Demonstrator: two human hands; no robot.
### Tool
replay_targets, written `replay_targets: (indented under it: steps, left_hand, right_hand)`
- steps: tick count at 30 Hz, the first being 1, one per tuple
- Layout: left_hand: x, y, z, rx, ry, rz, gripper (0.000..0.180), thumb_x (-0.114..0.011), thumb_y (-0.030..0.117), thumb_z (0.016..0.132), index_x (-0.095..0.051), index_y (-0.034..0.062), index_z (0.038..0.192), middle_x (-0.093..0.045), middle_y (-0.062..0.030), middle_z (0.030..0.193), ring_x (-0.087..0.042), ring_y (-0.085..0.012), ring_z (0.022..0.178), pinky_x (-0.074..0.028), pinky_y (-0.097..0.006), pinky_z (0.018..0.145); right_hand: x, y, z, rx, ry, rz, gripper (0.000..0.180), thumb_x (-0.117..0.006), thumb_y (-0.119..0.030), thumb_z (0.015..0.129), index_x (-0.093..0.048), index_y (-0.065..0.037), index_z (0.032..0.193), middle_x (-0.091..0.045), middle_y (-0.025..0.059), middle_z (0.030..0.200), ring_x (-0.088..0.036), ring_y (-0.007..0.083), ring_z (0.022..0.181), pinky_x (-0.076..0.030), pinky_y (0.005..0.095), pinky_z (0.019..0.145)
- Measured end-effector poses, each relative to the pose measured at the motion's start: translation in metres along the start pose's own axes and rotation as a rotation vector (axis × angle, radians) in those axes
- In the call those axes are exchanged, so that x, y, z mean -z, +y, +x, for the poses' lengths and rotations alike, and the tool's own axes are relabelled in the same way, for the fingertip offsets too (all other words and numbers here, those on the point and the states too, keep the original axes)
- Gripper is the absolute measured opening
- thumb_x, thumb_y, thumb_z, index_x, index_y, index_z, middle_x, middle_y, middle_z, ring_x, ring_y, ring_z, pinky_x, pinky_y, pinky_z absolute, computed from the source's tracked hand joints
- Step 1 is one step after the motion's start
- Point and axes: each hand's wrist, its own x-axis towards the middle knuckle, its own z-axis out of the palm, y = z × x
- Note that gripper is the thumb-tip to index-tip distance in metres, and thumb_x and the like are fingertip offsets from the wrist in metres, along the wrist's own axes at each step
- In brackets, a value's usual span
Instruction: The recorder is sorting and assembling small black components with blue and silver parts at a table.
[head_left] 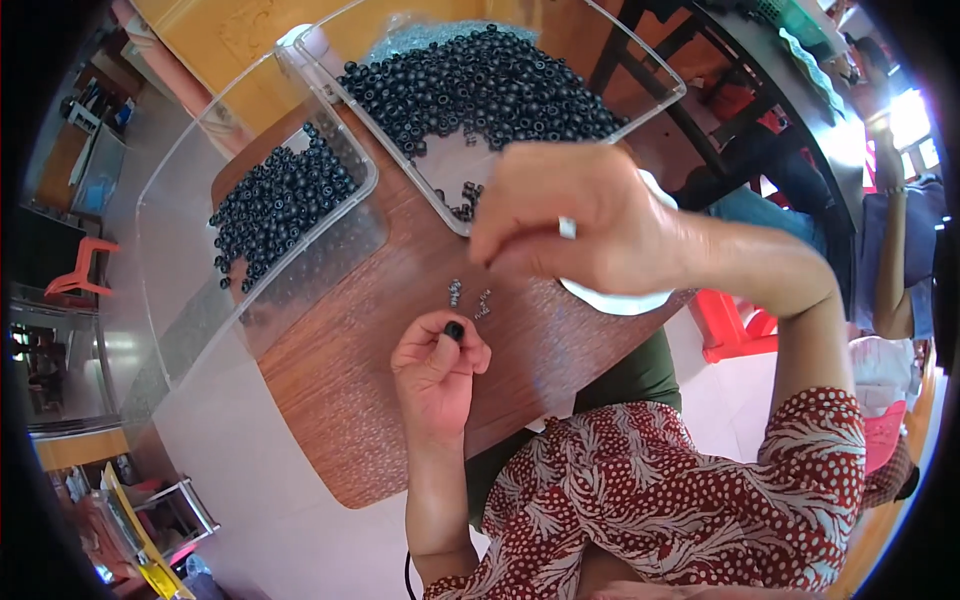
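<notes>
Between the thumb and fingers of my left hand [435, 370] is a small black round part [454, 330] with a dark hollow in its middle. My right hand [590, 225] is raised above the wooden table, to the right of the left hand. It is blurred, its thumb and fingertips pressed together; what they hold, if anything, is too small to make out. Two little groups of small metal pieces lie on the table just beyond my left hand: the left group [455, 292] and the right group [484, 303].
A clear bin [425, 180] at the far side holds a heap of black round parts [480, 85]. Another clear bin [325, 232] on the left holds more parts [285, 200]. A white round object [625, 303] sits under my right wrist. Red stools [730, 325] stand beyond the table.
</notes>
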Motion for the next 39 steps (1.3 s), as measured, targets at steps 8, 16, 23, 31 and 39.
replay_targets:
  steps: [8,16,23,31,39]
  left_hand:
    - [0.010,0.009,-0.024,-0.095,0.040,-0.043,0.018,-0.060,0.013,0.085,-0.056,-0.0013,0.096,-0.057,-0.0100,0.080,-0.048,-0.0160,0.065,-0.035,-0.029,0.055]
    - [0.017,0.006,-0.026,-0.053,0.048,-0.085,0.018,-0.060,0.011,0.084,-0.056,-0.0016,0.097,-0.057,-0.0104,0.081,-0.048,-0.0162,0.066,-0.035,-0.028,0.056]
    - [0.017,0.006,-0.027,-0.063,0.043,-0.045,0.017,-0.058,0.014,0.087,-0.054,-0.0004,0.094,-0.052,-0.0083,0.079,-0.044,-0.0150,0.068,-0.033,-0.026,0.056]
    - [0.020,0.003,-0.025,-0.078,0.009,-0.028,0.019,-0.058,0.014,0.087,-0.055,-0.0009,0.098,-0.054,-0.0088,0.081,-0.045,-0.0155,0.067,-0.035,-0.028,0.056]
    - [0.017,0.003,-0.027,-0.076,0.031,-0.002,0.019,-0.059,0.013,0.086,-0.055,-0.0014,0.097,-0.054,-0.0090,0.081,-0.046,-0.0159,0.067,-0.036,-0.028,0.056]
  right_hand:
    - [-0.043,-0.001,-0.060,-0.273,0.013,0.028,0.010,-0.064,0.002,0.071,-0.061,-0.001,0.080,-0.058,0.0081,0.076,-0.056,0.0199,0.068,-0.043,0.0295,0.059]
    - [-0.087,0.049,-0.068,-0.223,0.051,-0.194,0.009,-0.064,-0.003,0.068,-0.058,0.000,0.074,-0.058,0.0155,0.070,-0.057,0.0327,0.068,-0.045,0.0398,0.058]
    - [-0.103,0.053,-0.070,-0.072,-0.015,-0.449,0.018,-0.065,-0.005,0.067,-0.060,-0.005,0.084,-0.053,0.0088,0.068,-0.052,0.0267,0.066,-0.044,0.0360,0.055]
    - [-0.110,0.055,-0.067,0.013,-0.125,-0.601,0.018,-0.061,-0.011,0.061,-0.057,-0.005,0.078,-0.050,0.0079,0.071,-0.050,0.0246,0.071,-0.045,0.0347,0.054]
    - [-0.112,0.057,-0.067,0.091,-0.144,-0.625,0.016,-0.061,-0.009,0.056,-0.051,-0.004,0.068,-0.053,0.0094,0.071,-0.053,0.0247,0.072,-0.047,0.0344,0.055]
